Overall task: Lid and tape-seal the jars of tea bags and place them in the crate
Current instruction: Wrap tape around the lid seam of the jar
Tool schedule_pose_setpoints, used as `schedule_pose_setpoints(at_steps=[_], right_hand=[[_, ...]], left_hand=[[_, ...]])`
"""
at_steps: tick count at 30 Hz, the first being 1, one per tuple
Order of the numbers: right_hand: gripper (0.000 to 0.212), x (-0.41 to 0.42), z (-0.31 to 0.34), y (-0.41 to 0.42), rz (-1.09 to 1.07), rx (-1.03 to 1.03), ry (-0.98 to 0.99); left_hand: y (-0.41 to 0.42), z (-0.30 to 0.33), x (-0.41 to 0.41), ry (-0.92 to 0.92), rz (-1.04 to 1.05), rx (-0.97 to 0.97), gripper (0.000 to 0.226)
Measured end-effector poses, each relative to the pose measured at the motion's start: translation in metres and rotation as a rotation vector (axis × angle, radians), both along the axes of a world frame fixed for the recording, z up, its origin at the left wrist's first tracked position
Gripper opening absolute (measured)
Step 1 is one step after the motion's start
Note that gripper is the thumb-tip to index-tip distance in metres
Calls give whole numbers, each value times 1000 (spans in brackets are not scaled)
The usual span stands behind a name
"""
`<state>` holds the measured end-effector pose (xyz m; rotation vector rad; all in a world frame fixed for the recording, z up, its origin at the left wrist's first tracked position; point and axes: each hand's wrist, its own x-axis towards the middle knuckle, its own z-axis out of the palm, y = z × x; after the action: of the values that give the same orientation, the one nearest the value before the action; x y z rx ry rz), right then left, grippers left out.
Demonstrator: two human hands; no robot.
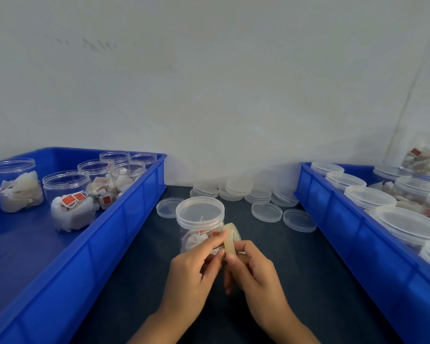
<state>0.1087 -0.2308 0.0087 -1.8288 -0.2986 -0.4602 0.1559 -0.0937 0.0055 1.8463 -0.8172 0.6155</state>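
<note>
Now we see 2 hands on the tape roll (232, 238).
Left hand (193, 271) pinches it, right hand (255, 268) grips it, just before the lidded jar (199, 220) between 2 blue crates.

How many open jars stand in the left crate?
6: one far left, one front, two middle, two at the back. None looks hidden.

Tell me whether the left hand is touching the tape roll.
Touching. The head view shows the left hand fingertips pinching the tape roll edge.
</note>
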Motion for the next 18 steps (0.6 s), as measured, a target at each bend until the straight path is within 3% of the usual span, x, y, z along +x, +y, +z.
schedule_pose_setpoints(at_steps=[3, 6, 11, 18], right_hand=[[33, 0, 2, -5, 6, 42, 13], [21, -2, -1, -10, 70, -85, 34], [17, -3, -4, -11, 40, -330, 48], [13, -5, -5, -7, 79, -391, 98]], left_hand=[[-2, 2, -3, 166, -83, -109, 28], [-2, 3, -4, 264, -124, -145, 26], [1, 2, 1, 252, -86, -102, 21], [0, 4, -1, 211, -13, -54, 16]])
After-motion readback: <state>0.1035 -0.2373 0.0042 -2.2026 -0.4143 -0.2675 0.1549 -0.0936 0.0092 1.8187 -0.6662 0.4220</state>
